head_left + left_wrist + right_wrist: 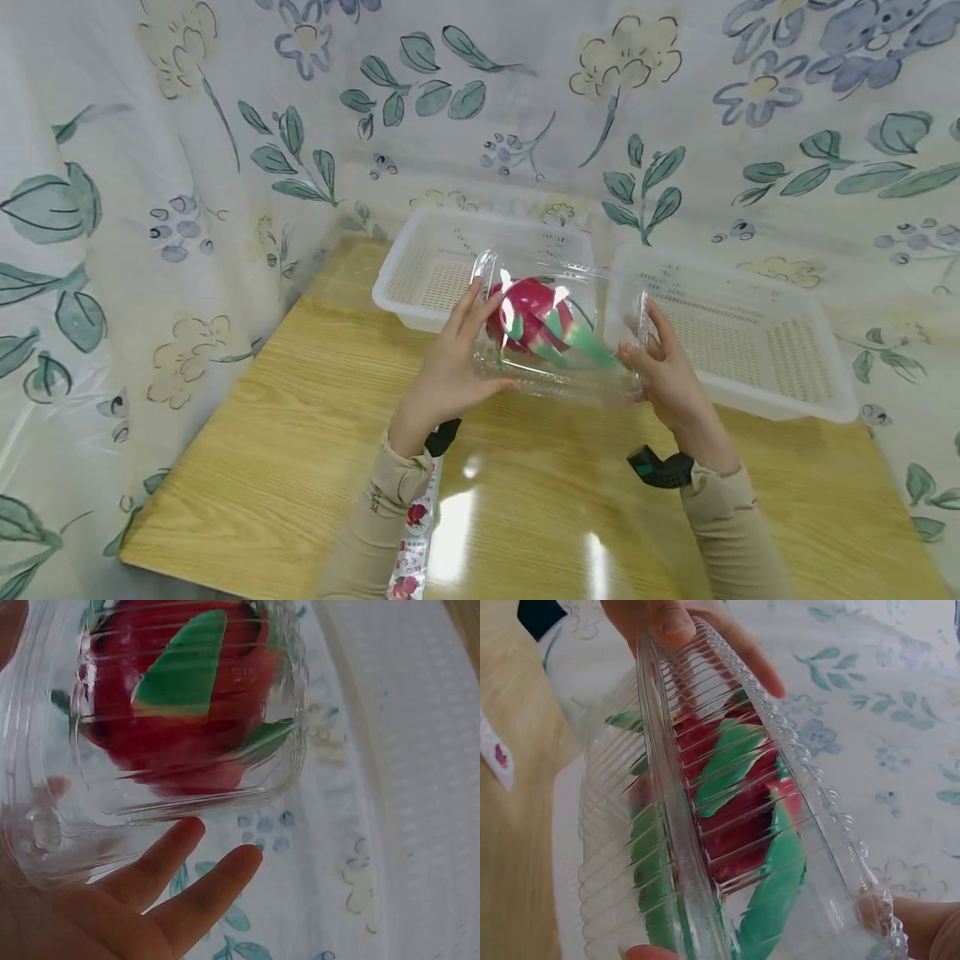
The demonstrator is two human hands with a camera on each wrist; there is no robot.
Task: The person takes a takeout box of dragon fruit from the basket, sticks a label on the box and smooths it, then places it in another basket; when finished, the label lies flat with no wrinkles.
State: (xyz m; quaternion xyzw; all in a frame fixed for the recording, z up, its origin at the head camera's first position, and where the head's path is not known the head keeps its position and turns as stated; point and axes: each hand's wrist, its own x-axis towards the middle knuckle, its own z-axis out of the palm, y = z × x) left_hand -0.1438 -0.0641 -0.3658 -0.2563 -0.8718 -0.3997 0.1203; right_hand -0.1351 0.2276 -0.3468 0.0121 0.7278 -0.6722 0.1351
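Observation:
A clear plastic clamshell box [562, 382] is held up over the table between both hands. Inside it lies a red dragon fruit [528, 308] with green scales, its green tips toward the right end. My left hand [442, 375] grips the box's left end, thumb below and fingers along the far side. At the other end, my right hand [675, 387] holds the box between thumb and fingers. The right wrist view shows the ribbed walls of the box and a lengthwise seam, and the fruit [727, 802] behind them. In the left wrist view two fingers [214, 889] extend beside the box.
Two white perforated baskets [393, 296] stand side by side at the back of the wooden table [247, 467], the right basket [828, 392] partly behind my right hand. A strip of fruit-printed labels [414, 533] lies by my left forearm. Flowered cloth [480, 100] hangs behind.

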